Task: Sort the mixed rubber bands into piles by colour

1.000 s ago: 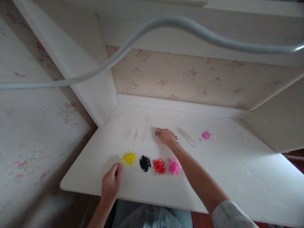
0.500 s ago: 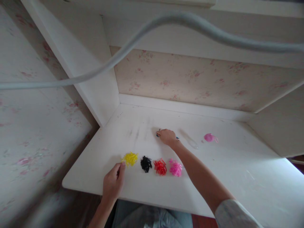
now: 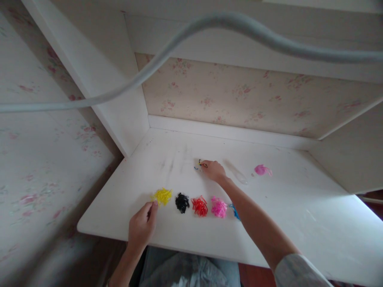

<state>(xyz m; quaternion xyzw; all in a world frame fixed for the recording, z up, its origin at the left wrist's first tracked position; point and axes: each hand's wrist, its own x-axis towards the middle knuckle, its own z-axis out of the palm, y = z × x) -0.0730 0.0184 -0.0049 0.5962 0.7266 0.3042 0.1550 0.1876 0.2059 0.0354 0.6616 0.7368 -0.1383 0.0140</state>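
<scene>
My right hand reaches to the middle of the white desk, its fingertips pinched on a small dark rubber band. Close by its fingers lie a few loose bands, among them a blue one; exactly what the fingers cover is hidden. At the front left, my left hand is closed, thumb against forefinger, at the edge of a pile of yellow rubber bands. What sits in that pinch is too small to tell. To the right are piles of black bands, red bands and pink bands.
A blue pile is partly covered by my right forearm. Further right lies a pink bundle, with a clear strip nearer. A white cable crosses overhead, in front of the desk's side panel and shelf.
My right hand's fingers have drawn together, baring small bands beside the fingertips. The blue pile has come into sight by the forearm. My left hand stays by the yellow pile.
</scene>
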